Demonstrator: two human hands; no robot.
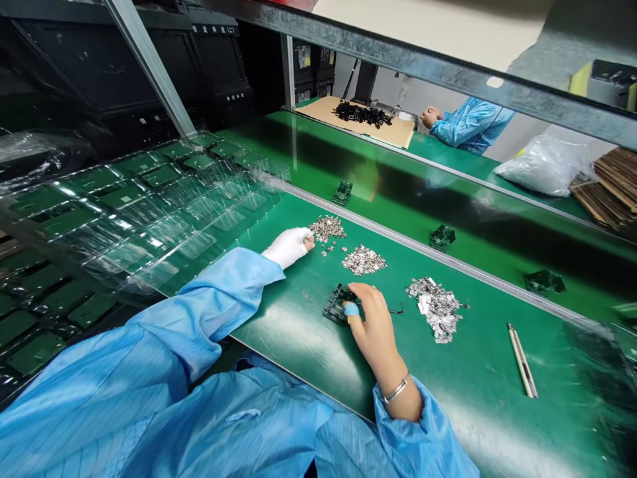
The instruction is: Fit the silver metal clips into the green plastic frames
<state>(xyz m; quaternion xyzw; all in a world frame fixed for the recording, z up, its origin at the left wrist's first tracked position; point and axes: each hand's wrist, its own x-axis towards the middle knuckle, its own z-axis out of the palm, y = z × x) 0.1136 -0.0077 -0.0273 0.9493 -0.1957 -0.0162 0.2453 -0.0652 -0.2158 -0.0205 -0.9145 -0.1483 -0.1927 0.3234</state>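
Observation:
My left hand [290, 247], in a white glove with bare fingertips, is at the left edge of a pile of small metal parts [327, 228]. Its fingers are pinched together, and anything between them is too small to make out. My right hand [371, 322], with a blue cover on the thumb, grips a black plastic housing [334, 305] on the green bench by its right side. A thin dark wire sticks out to the right beyond the fingers. Between and beyond the hands lies a second pile of small metal parts [364, 259].
Silvery flat pieces [440, 311] and a pen-like knife [522, 362] lie to the right. Several black assemblies, one a housing [442, 237], sit on the green strip past a metal rail [398, 242]. Clear trays [164, 206] stand left. Across the bench is a co-worker's sleeve [470, 123].

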